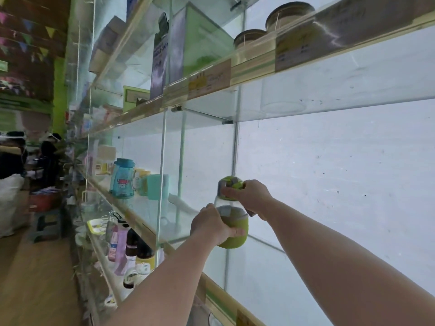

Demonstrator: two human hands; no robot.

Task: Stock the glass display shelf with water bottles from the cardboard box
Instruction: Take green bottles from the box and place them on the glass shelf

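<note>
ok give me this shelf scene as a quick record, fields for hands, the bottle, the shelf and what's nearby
left hand: grips the green sleeve at the bottle's base
right hand: grips the lid from above
green bottle: upright, clear middle, held at the shelf's front edge
glass shelf: bare section right of the glass divider
blue bottle: standing further left on the same shelf
cardboard box: not in view
</note>
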